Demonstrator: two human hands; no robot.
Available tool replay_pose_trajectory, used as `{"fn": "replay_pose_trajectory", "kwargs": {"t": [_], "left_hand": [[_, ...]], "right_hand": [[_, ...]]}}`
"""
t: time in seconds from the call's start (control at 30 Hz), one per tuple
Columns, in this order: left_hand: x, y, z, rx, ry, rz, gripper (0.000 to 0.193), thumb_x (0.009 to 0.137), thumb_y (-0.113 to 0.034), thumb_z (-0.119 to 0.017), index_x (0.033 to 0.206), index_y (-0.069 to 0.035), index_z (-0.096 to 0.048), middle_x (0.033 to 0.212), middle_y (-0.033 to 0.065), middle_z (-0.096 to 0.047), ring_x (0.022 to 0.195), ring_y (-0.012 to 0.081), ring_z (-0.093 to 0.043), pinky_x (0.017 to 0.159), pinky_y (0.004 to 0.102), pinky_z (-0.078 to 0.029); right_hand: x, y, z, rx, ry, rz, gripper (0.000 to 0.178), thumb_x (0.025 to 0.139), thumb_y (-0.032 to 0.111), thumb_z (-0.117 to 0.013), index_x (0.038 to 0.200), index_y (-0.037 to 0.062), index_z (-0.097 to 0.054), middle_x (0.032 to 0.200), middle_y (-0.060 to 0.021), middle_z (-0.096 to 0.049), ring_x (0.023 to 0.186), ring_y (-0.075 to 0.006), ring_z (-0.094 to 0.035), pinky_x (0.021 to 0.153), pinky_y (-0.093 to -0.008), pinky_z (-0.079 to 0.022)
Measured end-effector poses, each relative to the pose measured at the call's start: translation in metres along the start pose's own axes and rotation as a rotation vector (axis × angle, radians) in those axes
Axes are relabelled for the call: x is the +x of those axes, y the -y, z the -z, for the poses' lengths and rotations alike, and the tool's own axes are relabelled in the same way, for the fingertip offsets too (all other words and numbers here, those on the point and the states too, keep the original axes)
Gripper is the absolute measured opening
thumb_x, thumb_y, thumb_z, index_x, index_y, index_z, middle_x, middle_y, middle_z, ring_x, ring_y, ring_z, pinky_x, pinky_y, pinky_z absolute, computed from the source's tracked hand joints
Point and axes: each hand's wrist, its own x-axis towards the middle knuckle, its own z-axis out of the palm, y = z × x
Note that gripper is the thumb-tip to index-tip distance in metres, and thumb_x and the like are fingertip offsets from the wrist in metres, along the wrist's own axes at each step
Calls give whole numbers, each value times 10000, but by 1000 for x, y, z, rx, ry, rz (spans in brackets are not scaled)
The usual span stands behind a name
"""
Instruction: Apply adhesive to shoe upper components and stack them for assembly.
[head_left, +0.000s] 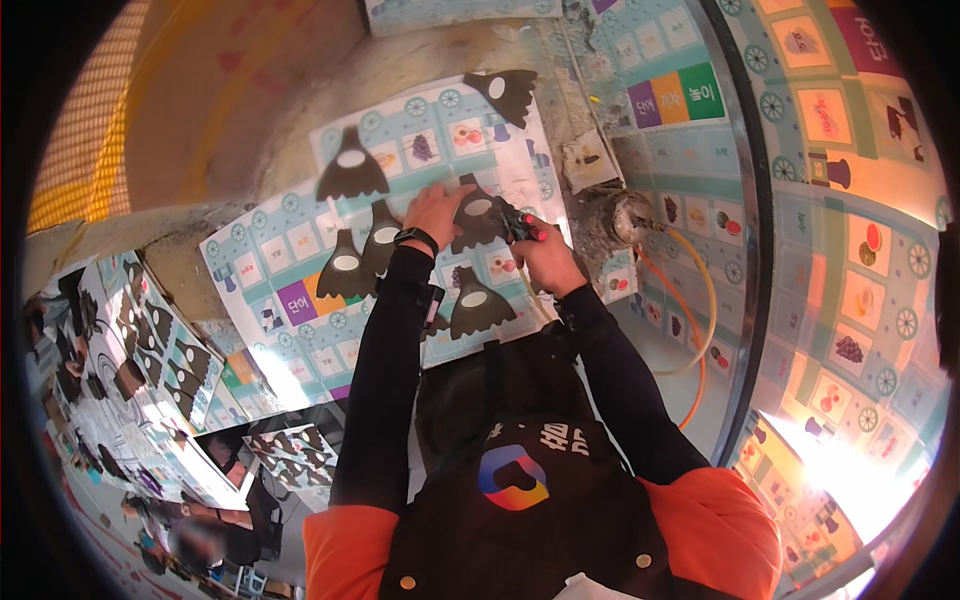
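My left hand (432,216), with a dark band at the wrist, lies with fingers stretched at the left edge of a dark flared piece (478,222) with a pale oval in it. My right hand (552,264) is closed round a small black hand tool with red ends (527,228), whose front meets that piece's right edge. Its exact kind is not clear. Similar flared pieces lie around: one (482,306) just below, one (382,236) left of my left hand, one (342,264) beyond it, and one (352,168) farther up.
A printed sheet with pictures (270,235) covers the work surface. Another flared piece (508,95) lies at its far corner. To the right are a dirty round metal fitting (632,216), a yellow hose (712,300), an orange hose (698,350) and a dark rail (757,180). A person (215,535) is at lower left.
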Motion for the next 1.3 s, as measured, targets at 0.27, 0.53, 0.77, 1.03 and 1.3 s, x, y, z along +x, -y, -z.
{"fn": "replay_pose_trajectory", "kwargs": {"t": [0.27,0.53,0.77,1.03,1.3], "left_hand": [[1,-3,2,22,33,24,833,719,-149,-846,1433,-355,-470,1145,108,-546,1130,327,-560,945,463,-489],[-1,-3,2,17,4,8,833,711,-134,-847,1426,-351,-478,1156,111,-546,1138,327,-558,939,460,-490],[-1,-2,-1,29,9,26,830,714,-130,-845,1425,-350,-479,1163,104,-551,1140,327,-560,941,463,-488],[-5,3,-3,24,-7,23,837,707,-133,-847,1429,-350,-481,1137,97,-552,1120,322,-560,938,459,-484],[8,-6,1,76,-37,-17,827,710,-125,-848,1429,-314,-486,1076,97,-573,1064,318,-584,914,437,-498]], "right_hand": [[8,-17,6,-187,-142,77,347,800,76,-545,1124,-29,-611,798,-182,-687,661,-235,-688,671,-378,-543],[-5,-4,-9,-11,31,-57,408,799,92,-552,1188,-19,-605,785,-191,-683,708,-235,-702,675,-355,-529],[-6,1,-3,-108,-65,-39,419,791,72,-552,1198,-14,-605,776,-180,-682,680,-245,-699,654,-348,-528],[-13,10,-3,-183,-62,31,357,791,81,-547,1128,-23,-602,846,-246,-676,745,-348,-706,699,-408,-534],[-16,-14,10,-30,-75,-51,319,779,97,-570,1078,-5,-611,836,-178,-682,754,-268,-684,605,-381,-527]]}}
